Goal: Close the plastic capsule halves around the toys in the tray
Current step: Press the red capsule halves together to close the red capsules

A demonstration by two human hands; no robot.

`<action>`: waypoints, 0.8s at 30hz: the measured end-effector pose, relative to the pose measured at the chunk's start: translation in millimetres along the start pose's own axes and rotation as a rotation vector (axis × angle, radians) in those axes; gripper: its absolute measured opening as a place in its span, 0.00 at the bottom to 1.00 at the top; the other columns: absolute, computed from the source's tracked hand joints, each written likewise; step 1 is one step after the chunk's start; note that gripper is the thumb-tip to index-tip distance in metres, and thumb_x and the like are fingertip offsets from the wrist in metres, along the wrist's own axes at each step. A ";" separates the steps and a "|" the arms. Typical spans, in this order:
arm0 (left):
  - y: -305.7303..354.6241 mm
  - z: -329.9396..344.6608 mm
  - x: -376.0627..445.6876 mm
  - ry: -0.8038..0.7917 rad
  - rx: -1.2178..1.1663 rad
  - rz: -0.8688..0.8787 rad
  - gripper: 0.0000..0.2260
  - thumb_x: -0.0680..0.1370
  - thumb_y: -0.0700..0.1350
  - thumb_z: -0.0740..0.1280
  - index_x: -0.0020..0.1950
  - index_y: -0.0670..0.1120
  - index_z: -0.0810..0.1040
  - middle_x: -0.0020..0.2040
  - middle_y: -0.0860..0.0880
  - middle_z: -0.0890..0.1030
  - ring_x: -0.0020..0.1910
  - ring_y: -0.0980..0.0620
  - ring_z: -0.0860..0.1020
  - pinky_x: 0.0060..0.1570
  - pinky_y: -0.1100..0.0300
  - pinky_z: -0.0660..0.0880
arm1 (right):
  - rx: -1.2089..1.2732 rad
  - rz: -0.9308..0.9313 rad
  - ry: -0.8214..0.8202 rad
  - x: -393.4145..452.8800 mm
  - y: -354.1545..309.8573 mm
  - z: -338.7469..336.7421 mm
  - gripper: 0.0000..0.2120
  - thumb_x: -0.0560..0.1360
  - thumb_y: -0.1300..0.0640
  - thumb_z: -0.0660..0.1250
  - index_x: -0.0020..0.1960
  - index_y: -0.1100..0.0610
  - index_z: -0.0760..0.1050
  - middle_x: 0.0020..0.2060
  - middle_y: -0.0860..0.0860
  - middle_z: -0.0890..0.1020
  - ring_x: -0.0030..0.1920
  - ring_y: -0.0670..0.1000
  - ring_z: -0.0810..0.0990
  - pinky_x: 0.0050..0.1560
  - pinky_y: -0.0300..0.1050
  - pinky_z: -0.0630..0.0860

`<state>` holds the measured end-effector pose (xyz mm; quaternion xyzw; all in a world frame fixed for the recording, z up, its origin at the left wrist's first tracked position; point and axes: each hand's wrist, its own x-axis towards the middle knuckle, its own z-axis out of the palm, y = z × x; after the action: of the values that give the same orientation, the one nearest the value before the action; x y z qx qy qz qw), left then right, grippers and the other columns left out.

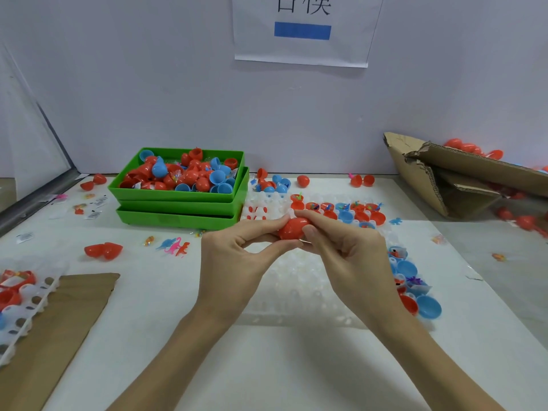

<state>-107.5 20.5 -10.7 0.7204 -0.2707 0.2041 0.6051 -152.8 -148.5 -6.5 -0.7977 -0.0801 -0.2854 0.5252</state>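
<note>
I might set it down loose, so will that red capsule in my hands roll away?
Likely yes: the red capsule looks egg-shaped and smooth, so it may roll or slip. It's probably light, since fingertips of the left hand and right hand hold it.

Pale wall [148, 84] – paper sign [302, 31], white tbl [267, 366]

Red capsule [292, 229] shut — above white tray [296, 280], egg-shaped.

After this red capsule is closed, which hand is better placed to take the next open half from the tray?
Probably the right hand. Both hands grip the red capsule, but the open halves with toys sit on the tray's right and far-right side, away from the left hand.
</note>
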 end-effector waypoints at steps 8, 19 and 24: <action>3.9 0.3 -0.6 0.000 -0.014 -0.015 0.20 0.69 0.48 0.79 0.60 0.49 0.86 0.52 0.60 0.87 0.50 0.62 0.86 0.55 0.69 0.79 | 0.244 0.102 0.022 -1.2 -0.6 5.5 0.14 0.77 0.58 0.69 0.63 0.55 0.82 0.50 0.40 0.86 0.52 0.43 0.86 0.50 0.37 0.83; 3.4 1.4 -3.2 0.006 0.102 0.109 0.19 0.72 0.46 0.80 0.62 0.47 0.85 0.54 0.54 0.87 0.52 0.57 0.85 0.58 0.60 0.81 | 0.147 0.088 -0.003 -2.7 -3.4 6.2 0.16 0.80 0.57 0.65 0.67 0.55 0.80 0.57 0.48 0.85 0.57 0.44 0.85 0.54 0.41 0.83; 3.4 2.5 -4.8 0.020 0.145 0.147 0.19 0.72 0.46 0.78 0.62 0.45 0.85 0.55 0.53 0.87 0.53 0.57 0.85 0.58 0.60 0.81 | 0.133 0.070 -0.070 -3.5 -5.9 6.4 0.14 0.82 0.60 0.65 0.66 0.50 0.79 0.54 0.45 0.86 0.56 0.45 0.85 0.56 0.43 0.83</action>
<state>-113.5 18.3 -11.5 0.7385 -0.3011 0.2743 0.5373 -155.8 -139.6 -5.5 -0.7729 -0.0891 -0.2328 0.5835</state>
